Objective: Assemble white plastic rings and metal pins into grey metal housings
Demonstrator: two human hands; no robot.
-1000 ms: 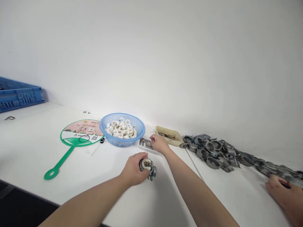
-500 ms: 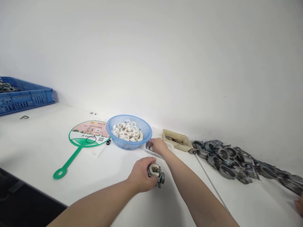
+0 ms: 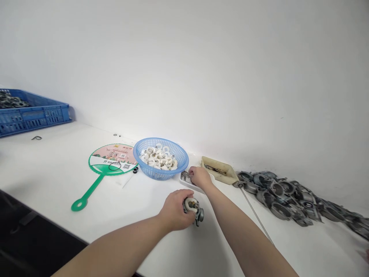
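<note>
Metal part (image 3: 201,214) in the left hand (image 3: 175,211), right hand (image 3: 201,177) at a white tray (image 3: 189,186)

The metal part is dull grey and knobbly, with a smooth, pale ring (image 3: 190,205) seated in its round mouth. It is held just above or on the smooth white table (image 3: 173,252); the contact is hidden. Its mouth faces up, and a short round stub points to the right. Its long axis cannot be told, as the hand covers one side.

The left thumb and fingers are clamped around the metal part. The right fingertips are bunched over the shallow tray of slim metal pieces (image 3: 185,176); whether they pinch one cannot be told.

Beside the tray, a blue mesh basket (image 3: 160,175) holds glossy white rings (image 3: 158,158), and an oblong cream tub (image 3: 230,179) holds thin, dark items (image 3: 215,169). Further right lies a heap of round grey castings (image 3: 282,196), near a thin rod (image 3: 256,213). Left of the basket is a flat green-handled fan (image 3: 99,181); at far left, a slatted blue crate (image 3: 37,116) contains dark metal pieces (image 3: 11,100).
</note>
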